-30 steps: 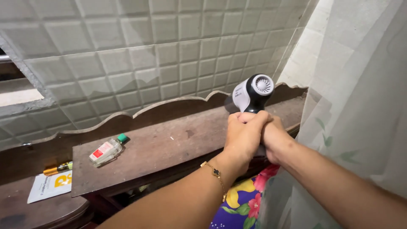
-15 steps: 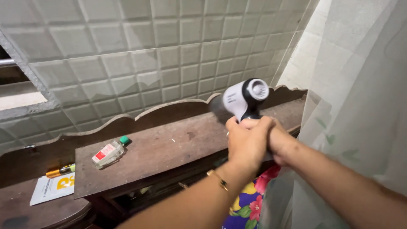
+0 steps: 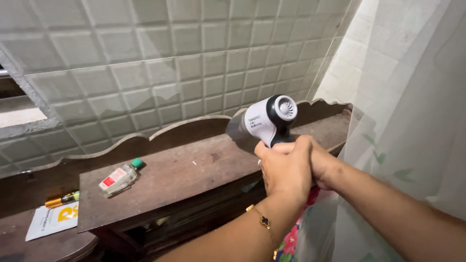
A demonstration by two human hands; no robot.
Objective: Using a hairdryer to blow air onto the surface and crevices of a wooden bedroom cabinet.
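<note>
Above wooden shelf, clasped hands hide hair dryer handle.

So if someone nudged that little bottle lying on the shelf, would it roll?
Probably not far: the bottle lies on its side and looks flat-sided, so it would likely slide on the shelf. It seems clear and small, so probably light. If it is glass, a fall off the edge could break it.

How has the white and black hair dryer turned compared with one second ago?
Yes. The white and black hair dryer swung its nozzle leftward, toward the small clear bottle on the wooden shelf.
</note>
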